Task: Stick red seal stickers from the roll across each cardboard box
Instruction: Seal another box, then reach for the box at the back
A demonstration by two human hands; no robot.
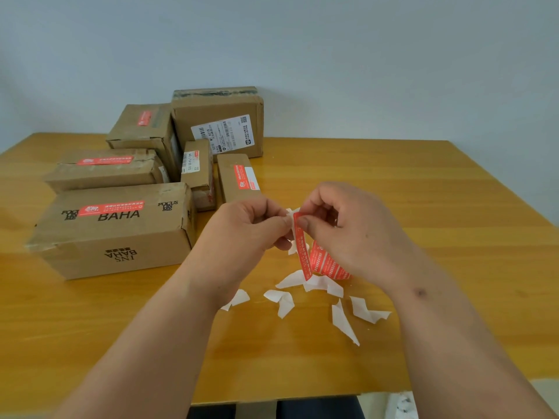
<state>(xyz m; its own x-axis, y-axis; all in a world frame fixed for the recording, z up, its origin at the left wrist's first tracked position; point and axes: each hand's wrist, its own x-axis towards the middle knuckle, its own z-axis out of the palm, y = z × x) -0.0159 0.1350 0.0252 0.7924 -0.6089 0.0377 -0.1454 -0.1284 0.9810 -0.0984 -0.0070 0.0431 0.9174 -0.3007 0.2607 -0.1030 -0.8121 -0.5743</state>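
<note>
While my left hand [257, 220] pinched the white backing and my right hand [335, 219] pinched the red sticker [303, 252] above the table [423, 207], roll [328, 264] hanging below, boxes [115, 228] left; risk noted: sticker could curl, self-stick or tear.

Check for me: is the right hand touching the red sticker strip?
Touching. The head view shows the right hand pinching the top end of the red sticker strip, thumb pressed on its face.
</note>
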